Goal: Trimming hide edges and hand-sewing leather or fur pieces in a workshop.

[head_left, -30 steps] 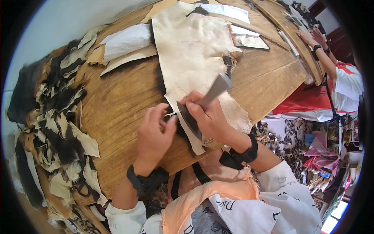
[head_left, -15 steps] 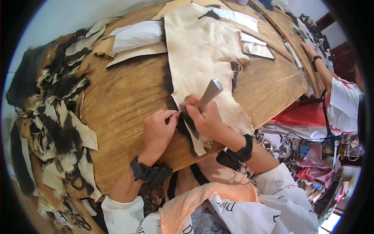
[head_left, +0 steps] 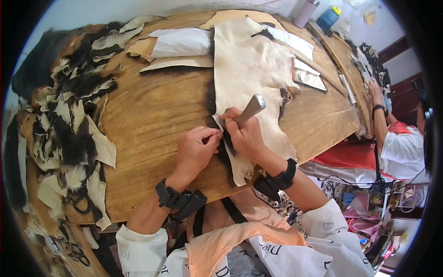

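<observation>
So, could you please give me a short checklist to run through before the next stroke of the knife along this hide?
1. Right hand grips the metal-handled knife: ok.
2. Left hand pinches the hide's dark edge beside the blade: ok.
3. Left fingertips well away from the blade: not ok, they sit right next to it.
4. Pale hide lies flat on the wooden table: ok.
5. Blade edge condition: cannot tell, hidden by the hand.

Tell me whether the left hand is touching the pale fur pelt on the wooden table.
Touching: the head view shows the left hand pinching the pale fur pelt's dark edge.
</observation>
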